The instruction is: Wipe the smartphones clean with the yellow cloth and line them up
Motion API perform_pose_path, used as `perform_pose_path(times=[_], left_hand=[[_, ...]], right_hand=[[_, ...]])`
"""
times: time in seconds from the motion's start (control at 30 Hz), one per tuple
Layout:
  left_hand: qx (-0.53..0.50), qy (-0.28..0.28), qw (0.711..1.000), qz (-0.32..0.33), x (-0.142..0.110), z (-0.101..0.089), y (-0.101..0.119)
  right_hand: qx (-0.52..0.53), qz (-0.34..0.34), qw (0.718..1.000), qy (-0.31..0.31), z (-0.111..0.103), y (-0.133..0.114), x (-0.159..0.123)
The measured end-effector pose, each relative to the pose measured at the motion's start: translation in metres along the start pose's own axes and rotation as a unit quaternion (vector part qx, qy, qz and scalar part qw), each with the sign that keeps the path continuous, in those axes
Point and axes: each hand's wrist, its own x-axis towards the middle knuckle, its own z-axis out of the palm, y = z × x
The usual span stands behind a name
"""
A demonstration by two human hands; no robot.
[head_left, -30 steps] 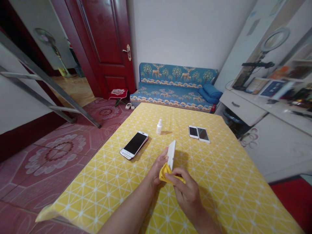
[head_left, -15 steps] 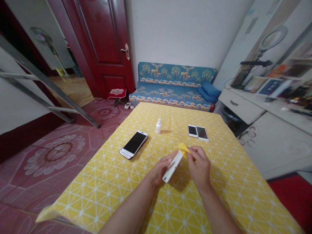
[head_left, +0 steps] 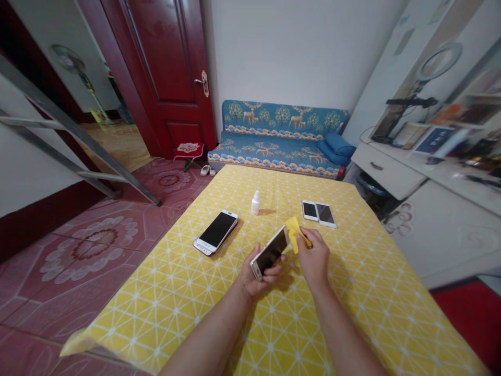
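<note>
My left hand (head_left: pixel 256 274) is closed round a white phone (head_left: pixel 270 253), held tilted above the table with its dark screen facing up and toward me. My right hand (head_left: pixel 313 256) pinches a small yellow cloth (head_left: pixel 293 227) against the phone's far end. Both hands hover over the middle of the yellow checked tablecloth (head_left: pixel 195 292).
A larger white phone (head_left: pixel 215 232) lies screen up to the left. A small white dropper bottle (head_left: pixel 255 203) stands behind the hands. Two small white phones (head_left: pixel 319 213) lie side by side at the back right. A blue sofa (head_left: pixel 274 141) stands beyond the table; a white desk (head_left: pixel 391 172) at right.
The held phone turned from edge-on and upright to screen up. My right hand carried the cloth from the phone's near end to its far end.
</note>
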Motion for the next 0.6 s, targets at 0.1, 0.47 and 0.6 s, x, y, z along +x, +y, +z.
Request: perform_pose_path(times=[0.1,0.47,0.6], left_hand=[[0.001,-0.004,1.000,-0.004,0.000,0.000,-0.002],[-0.006,0.062,0.998,0.011,0.011,-0.005,-0.007],[0.014,0.094,0.995,0.029,0.012,-0.007,-0.005]], right_hand=[[-0.010,-0.017,0.999,-0.047,0.008,-0.007,-0.007],[-0.083,-0.065,0.980,-0.171,0.015,-0.008,-0.022],[-0.058,-0.069,0.975,-0.205,0.018,-0.019,-0.033]])
